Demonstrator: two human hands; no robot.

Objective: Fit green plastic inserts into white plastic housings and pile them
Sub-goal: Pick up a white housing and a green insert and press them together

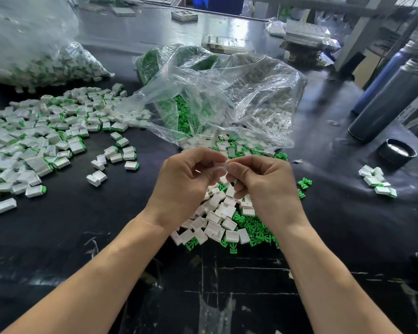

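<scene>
Now the left hand and right hand both pinch one small white plastic housing; it looks light, stiff and slippery; hold its flat sides.

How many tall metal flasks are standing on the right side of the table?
2. A dark grey metal flask stands nearest, by the black round lid; a blue metal flask stands right behind it, touching or nearly so. Others may lie beyond the frame edge.
</scene>
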